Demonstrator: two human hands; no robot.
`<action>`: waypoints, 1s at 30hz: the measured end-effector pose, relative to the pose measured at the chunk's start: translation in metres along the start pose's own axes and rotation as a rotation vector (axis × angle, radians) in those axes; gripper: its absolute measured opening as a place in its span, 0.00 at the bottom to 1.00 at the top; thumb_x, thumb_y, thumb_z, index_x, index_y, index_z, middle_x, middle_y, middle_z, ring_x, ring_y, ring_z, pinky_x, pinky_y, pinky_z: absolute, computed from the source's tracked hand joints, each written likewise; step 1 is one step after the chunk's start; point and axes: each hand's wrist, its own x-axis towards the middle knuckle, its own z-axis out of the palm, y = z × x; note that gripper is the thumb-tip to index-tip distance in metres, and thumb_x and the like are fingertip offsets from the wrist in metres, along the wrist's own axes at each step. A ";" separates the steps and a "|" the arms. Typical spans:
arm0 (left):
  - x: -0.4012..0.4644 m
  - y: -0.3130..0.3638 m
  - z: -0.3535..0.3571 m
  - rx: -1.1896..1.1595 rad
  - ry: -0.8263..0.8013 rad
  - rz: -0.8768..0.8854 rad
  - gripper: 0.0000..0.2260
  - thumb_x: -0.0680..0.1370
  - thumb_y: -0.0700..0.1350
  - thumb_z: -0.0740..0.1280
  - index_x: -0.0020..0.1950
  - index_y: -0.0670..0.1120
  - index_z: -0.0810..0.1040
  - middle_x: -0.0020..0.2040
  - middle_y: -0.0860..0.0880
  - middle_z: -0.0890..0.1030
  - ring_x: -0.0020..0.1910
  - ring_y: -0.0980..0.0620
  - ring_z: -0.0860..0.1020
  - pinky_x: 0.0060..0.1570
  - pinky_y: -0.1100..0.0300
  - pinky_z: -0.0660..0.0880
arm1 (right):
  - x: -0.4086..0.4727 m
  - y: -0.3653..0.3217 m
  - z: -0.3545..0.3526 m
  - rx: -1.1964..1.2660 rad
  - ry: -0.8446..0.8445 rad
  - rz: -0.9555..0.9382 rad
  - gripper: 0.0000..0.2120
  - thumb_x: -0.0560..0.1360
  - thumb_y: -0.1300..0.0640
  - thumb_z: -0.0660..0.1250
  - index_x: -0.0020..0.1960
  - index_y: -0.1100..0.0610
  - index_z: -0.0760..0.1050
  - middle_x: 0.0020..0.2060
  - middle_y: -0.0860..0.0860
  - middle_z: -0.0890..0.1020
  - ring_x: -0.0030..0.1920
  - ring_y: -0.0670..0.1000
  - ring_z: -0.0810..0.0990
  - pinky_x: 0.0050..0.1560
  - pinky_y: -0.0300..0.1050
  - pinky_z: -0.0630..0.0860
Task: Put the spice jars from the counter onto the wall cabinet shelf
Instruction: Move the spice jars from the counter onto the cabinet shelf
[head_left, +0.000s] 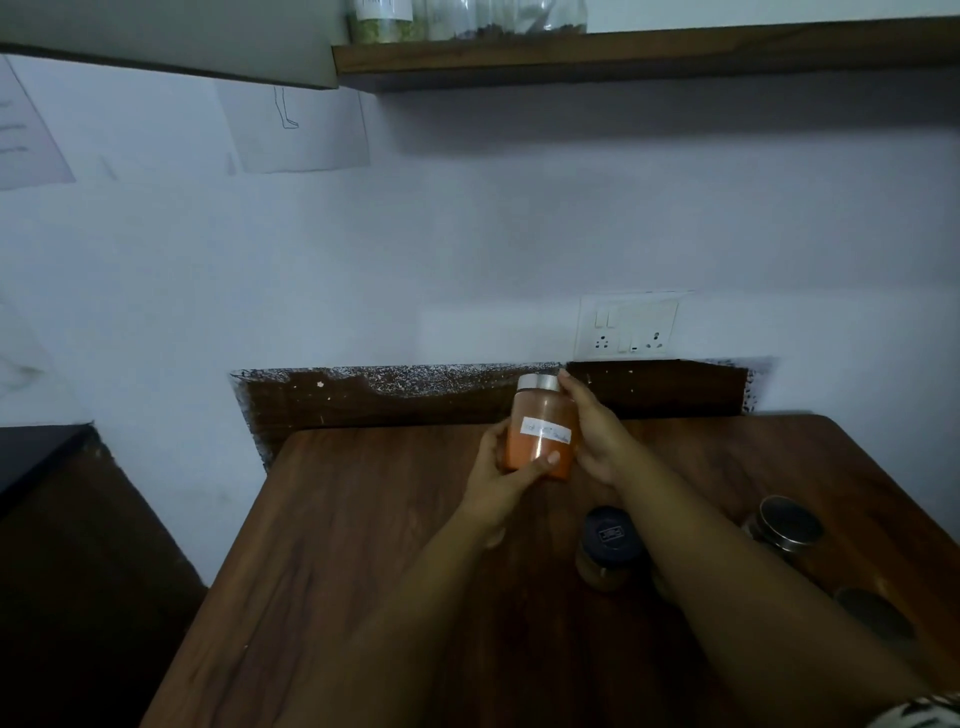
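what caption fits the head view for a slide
Both hands, left hand and right hand, grip an orange-filled, silver-lidded glass spice jar above the brown wooden counter.

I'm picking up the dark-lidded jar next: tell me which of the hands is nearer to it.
Right. The right hand grips the orange jar, its forearm passing just beside the dark-lidded jar. The left hand is farther left.

A dim, bluish, grainy view is seen, with a deep shadow cast under the shelf, foreground forearms softly blurred, and straight lines bent toward the wide-angle edges.
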 end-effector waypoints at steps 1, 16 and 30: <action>0.001 0.001 0.000 0.083 -0.003 0.037 0.34 0.66 0.44 0.79 0.68 0.53 0.68 0.62 0.45 0.76 0.59 0.47 0.79 0.55 0.53 0.79 | -0.001 -0.003 -0.002 0.009 -0.018 -0.005 0.25 0.77 0.41 0.63 0.66 0.58 0.72 0.57 0.61 0.80 0.53 0.58 0.81 0.57 0.58 0.77; 0.012 0.049 0.017 -0.044 -0.136 0.082 0.36 0.63 0.46 0.80 0.68 0.51 0.71 0.60 0.38 0.80 0.62 0.40 0.78 0.65 0.38 0.71 | -0.015 -0.057 -0.025 0.317 -0.140 -0.048 0.37 0.70 0.40 0.70 0.71 0.61 0.70 0.58 0.61 0.81 0.60 0.60 0.79 0.61 0.60 0.75; 0.035 0.144 0.096 0.198 -0.066 0.382 0.31 0.69 0.56 0.76 0.70 0.59 0.70 0.64 0.55 0.75 0.63 0.52 0.75 0.51 0.59 0.77 | -0.024 -0.175 -0.040 0.250 -0.201 -0.316 0.38 0.67 0.39 0.74 0.69 0.60 0.71 0.64 0.63 0.77 0.62 0.63 0.79 0.62 0.64 0.74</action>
